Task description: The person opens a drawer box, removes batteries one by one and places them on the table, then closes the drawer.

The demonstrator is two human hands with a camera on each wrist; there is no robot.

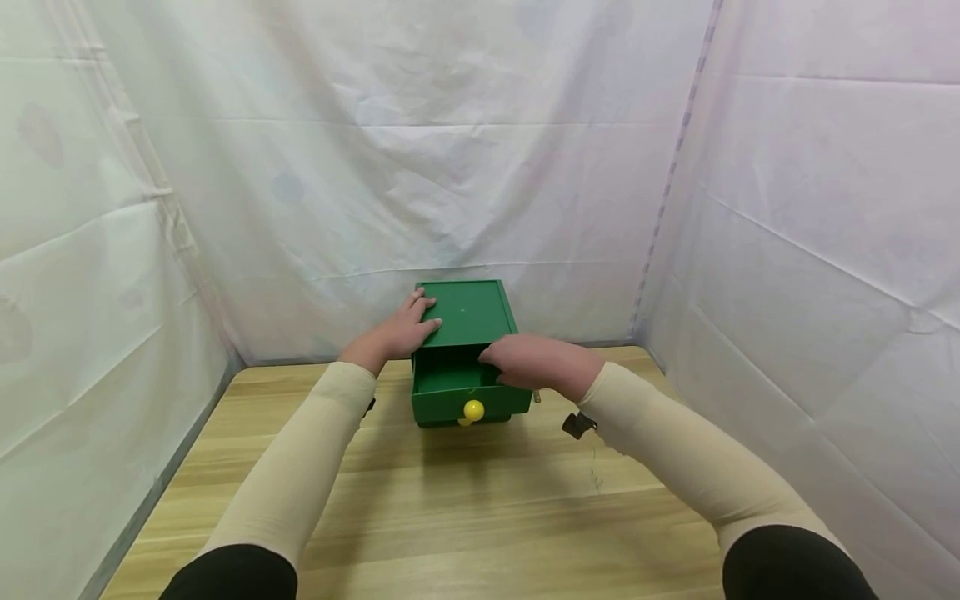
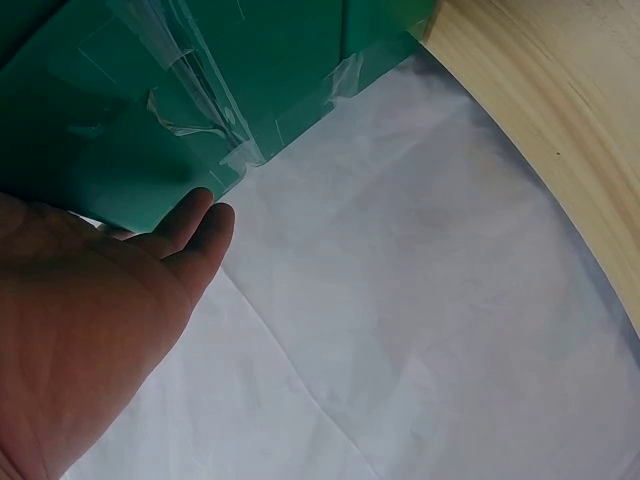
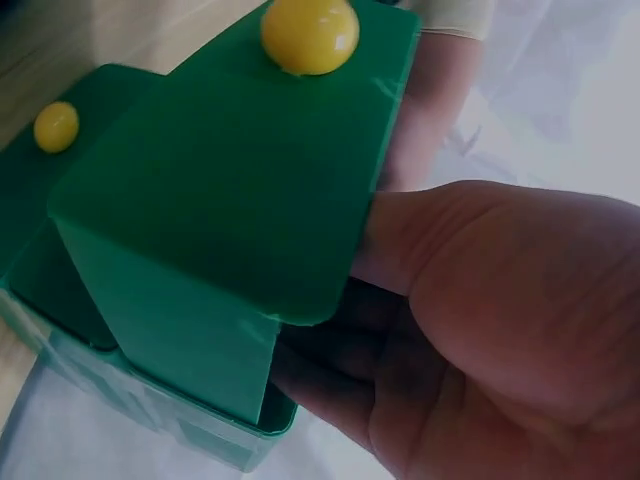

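A green drawer cabinet [image 1: 471, 307] stands at the back of the table, with its upper drawer [image 1: 442, 407] pulled out. The drawer front bears a yellow knob [image 1: 473, 410]; a second yellow knob [image 3: 56, 127] shows on the lower drawer. My left hand [image 1: 405, 329] rests on the top's left edge, fingers spread. In the left wrist view, its fingers lie against the green panel, near clear tape. My right hand [image 1: 542, 363] reaches over the drawer's right side into its interior. Its thumb and fingertips are partly hidden by the drawer, and I cannot tell whether they hold anything.
The wooden tabletop [image 1: 465, 517] stretches in front of the cabinet. White cloth [image 1: 465, 192] hangs close behind it and along both sides. A small dark device [image 1: 579, 425] is worn at the right wrist.
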